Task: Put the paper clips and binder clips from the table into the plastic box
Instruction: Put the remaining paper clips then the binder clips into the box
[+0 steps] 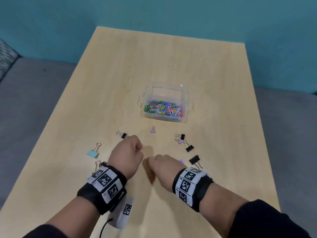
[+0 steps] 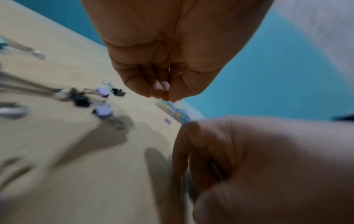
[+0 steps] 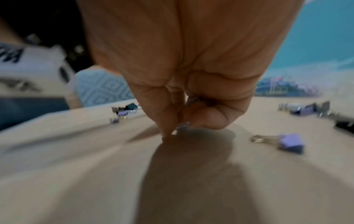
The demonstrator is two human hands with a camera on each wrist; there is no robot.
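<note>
1. Two hands work low over the worktop, near its front edge. The left hand is curled, and a thin orange-pink bit, seemingly a paper clip, shows at its fingers.
2. The right hand has its fingers bunched with the tips down at the worktop; the right wrist view shows something small and pale pinched there, too blurred to name.
3. The plastic box stands further back, mid-worktop, well apart from both hands, with a heap of coloured paper clips inside.
4. Binder clips lie loose between hands and box: a light blue one to the left, a small purple one just before the box, black ones to the right.
5. Judged step: picking small pieces off the worktop, with the box not yet approached.
6. The next move probably calls for lifting each pinch clear, carrying it over the box rim and letting go inside, then turning to the binder clips, which want a wider grasp.
</note>
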